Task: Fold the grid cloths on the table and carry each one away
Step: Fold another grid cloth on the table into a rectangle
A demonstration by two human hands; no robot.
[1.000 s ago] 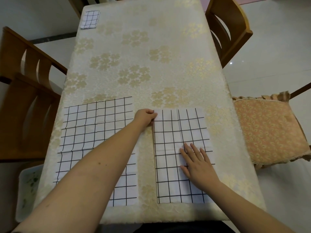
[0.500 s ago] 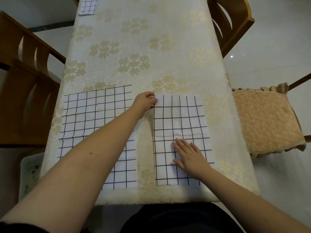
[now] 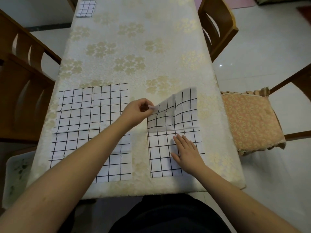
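left hand (image 3: 137,111) pinches the far corner of the half-folded cloth (image 3: 175,132) on the bench (image 3: 134,47), mid-fold; right hand (image 3: 186,151) presses it flat. unfolded cloth (image 3: 90,125) waits beside; small folded cloth (image 3: 86,8) lies at the far corner.

pale glossy tiled floor (image 3: 262,47); wooden chairs (image 3: 217,26) flank the floral-clothed table (image 3: 134,47); one cushioned seat (image 3: 250,121).

left hand (image 3: 137,111) pinching narrow grid cloth (image 3: 175,118) corner, right hand (image 3: 186,152) flat on it
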